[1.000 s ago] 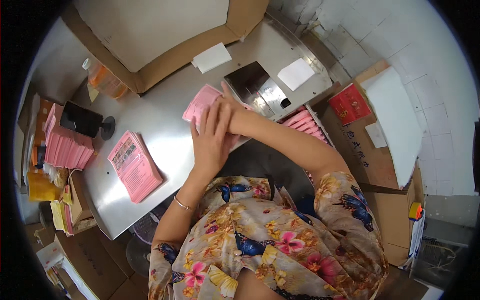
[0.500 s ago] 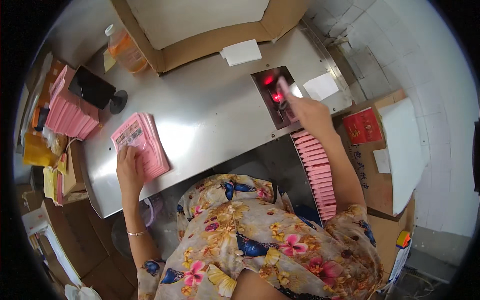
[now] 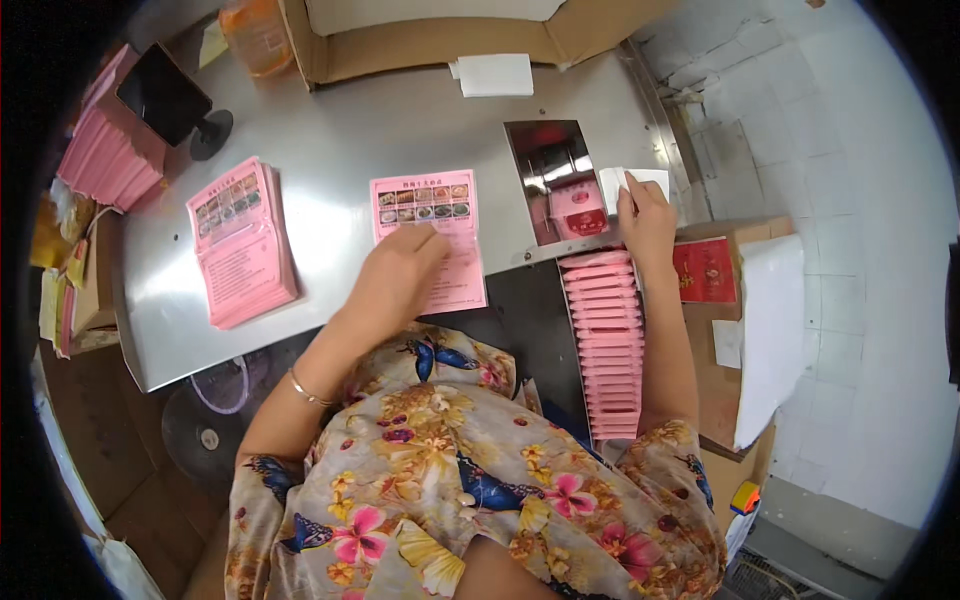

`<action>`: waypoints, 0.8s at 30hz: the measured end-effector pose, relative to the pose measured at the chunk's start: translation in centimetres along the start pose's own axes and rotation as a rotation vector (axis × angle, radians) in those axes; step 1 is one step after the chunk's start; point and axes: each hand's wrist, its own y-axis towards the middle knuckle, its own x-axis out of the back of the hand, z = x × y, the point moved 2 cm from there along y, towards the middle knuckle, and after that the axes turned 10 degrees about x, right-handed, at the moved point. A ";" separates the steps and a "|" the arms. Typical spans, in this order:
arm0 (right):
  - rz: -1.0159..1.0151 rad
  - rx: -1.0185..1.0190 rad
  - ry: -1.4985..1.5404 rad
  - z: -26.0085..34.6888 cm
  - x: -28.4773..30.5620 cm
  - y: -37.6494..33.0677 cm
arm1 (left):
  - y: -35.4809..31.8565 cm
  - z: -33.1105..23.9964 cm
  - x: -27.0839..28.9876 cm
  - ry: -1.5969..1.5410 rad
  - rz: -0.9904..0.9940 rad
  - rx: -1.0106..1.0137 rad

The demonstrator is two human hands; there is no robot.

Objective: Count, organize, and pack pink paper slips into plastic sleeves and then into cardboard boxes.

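Flat on the steel table (image 3: 330, 140), a pink leaflet (image 3: 430, 240) is pinned by the left hand (image 3: 400, 275); thin, limp, best lifted by an edge; a white card (image 3: 632, 182) is pinched by the right hand (image 3: 648, 220)

Short-sleeved floral garment with blue butterflies and pink blossoms; thin bangle (image 3: 308, 388) on the left wrist; bare forearms.
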 end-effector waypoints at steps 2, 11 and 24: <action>0.014 -0.030 -0.055 0.7 0.0 0.2 | -0.4 0.5 1.0 0.063 -0.049 -0.021; 0.001 0.081 -0.054 -4.8 0.7 -0.1 | -1.7 1.7 0.9 0.323 -0.058 0.055; 0.061 0.644 0.231 14.6 -1.7 -0.8 | 1.0 0.9 -1.2 0.223 -0.127 -0.038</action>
